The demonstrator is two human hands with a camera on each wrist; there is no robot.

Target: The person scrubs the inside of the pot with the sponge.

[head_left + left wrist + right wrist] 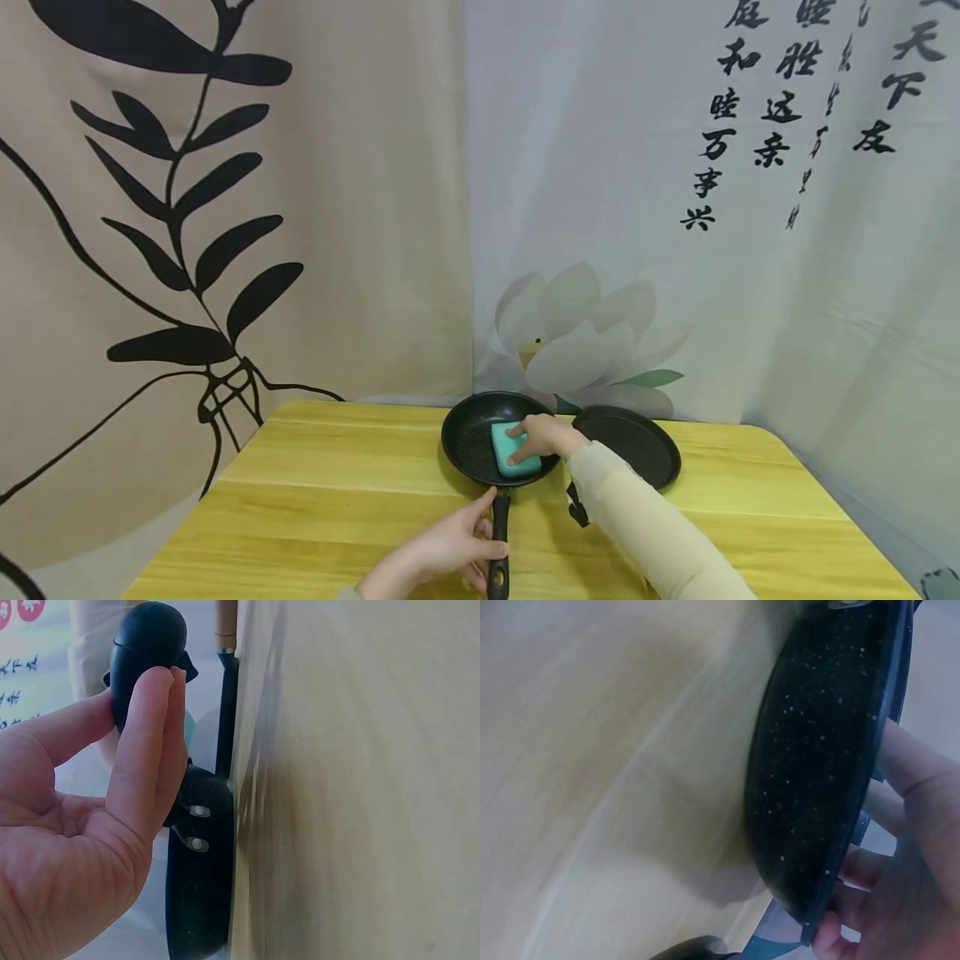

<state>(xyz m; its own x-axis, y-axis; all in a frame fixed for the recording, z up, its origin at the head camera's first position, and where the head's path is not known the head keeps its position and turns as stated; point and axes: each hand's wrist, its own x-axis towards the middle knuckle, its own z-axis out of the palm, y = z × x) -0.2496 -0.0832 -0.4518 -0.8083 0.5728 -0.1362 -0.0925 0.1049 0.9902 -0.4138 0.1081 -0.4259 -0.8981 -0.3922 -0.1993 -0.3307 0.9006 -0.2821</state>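
Observation:
A black frying pan (463, 442) sits on the wooden table, its black handle (500, 521) pointing toward me. My left hand (468, 540) grips that handle, thumb on one side and fingers on the other; the left wrist view shows the handle's rounded end (150, 637) above the fingers. Inside the pan lies a teal sponge (502, 452), which my right hand (546, 437) holds from above with thumb and fingers spread across it. From the right wrist, the pan's speckled outer wall (810, 765) hides the sponge, and the right hand (919, 832) reaches over the rim.
A second, shallower black pan (637, 442) stands to the right, partly behind my right forearm. Its brown handle (226, 622) shows in the left wrist view. A printed curtain (375, 208) hangs behind the table's (337, 467) far edge.

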